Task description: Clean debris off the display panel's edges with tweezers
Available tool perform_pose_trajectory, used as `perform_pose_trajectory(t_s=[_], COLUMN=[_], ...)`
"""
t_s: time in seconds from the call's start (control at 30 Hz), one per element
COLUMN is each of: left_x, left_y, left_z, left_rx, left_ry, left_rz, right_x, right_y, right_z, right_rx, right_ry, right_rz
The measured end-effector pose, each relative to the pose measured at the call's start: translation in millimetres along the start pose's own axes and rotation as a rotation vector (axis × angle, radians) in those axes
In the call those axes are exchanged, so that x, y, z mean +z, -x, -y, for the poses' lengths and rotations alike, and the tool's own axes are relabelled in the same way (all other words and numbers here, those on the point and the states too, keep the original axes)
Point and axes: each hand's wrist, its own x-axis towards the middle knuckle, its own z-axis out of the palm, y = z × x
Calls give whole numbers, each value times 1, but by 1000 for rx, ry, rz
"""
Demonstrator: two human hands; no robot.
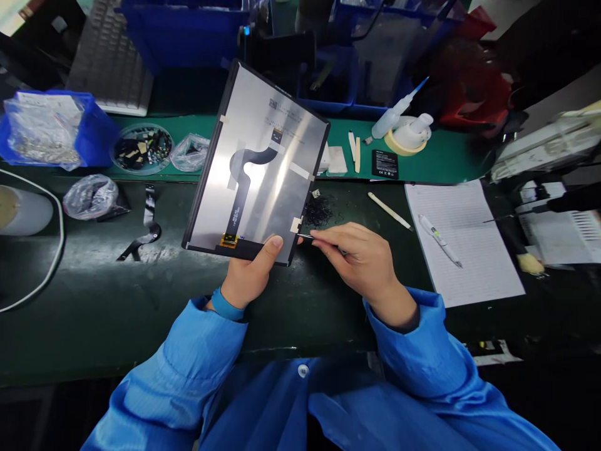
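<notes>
A tablet-sized display panel (pixel 263 188) with a silvery back and black edges is tilted up above the bench. My left hand (pixel 251 269) grips its lower edge, thumb on the back and the other fingers hidden beneath. A black flex cable (pixel 241 188) curves across the panel's back. My right hand (pixel 359 260) pinches a thin metal tool (pixel 305 236), its tip at the panel's lower right edge beside a small pale tape tab (pixel 295 224). The tool's exact kind does not show. Behind the right hand lies a heap of black shreds (pixel 319 210).
A loose flex cable (pixel 145 228) and bagged parts (pixel 91 196) lie left. At right are a pale stick (pixel 389 211), lined paper (pixel 464 244) and a pen (pixel 440 241). Behind stand a needle-tipped bottle (pixel 394 118), a battery (pixel 385 164), a tape roll (pixel 406 147) and blue bins (pixel 188 37).
</notes>
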Motion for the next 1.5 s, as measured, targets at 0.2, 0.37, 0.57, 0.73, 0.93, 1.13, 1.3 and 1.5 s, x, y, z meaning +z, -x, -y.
perform_pose_trajectory(t_s=[0.2,0.37,0.57,0.73,0.93,1.13,1.3,1.5], left_x=[0,1,2,2,2,3,3,4], left_y=[0,-1,-1,-1,-1,-1,0,0], left_z=[0,0,3,1,0,1,2,0], left_rx=[-58,-122,-118,-114,-122,-129,-107,-147], left_ry=[58,121,135,125,103,130,127,122], left_rz=[5,29,18,0,-1,19,-6,39], right_x=[-2,-1,0,-3,-5,-6,-8,-7], right_y=[0,2,4,3,3,2,0,1], right_z=[0,-2,-4,-2,-1,1,3,0], right_rx=[-30,-11,4,11,40,77,65,46], right_ry=[-13,38,127,109,76,6,-24,13], right_rz=[43,102,157,178,202,199,201,199])
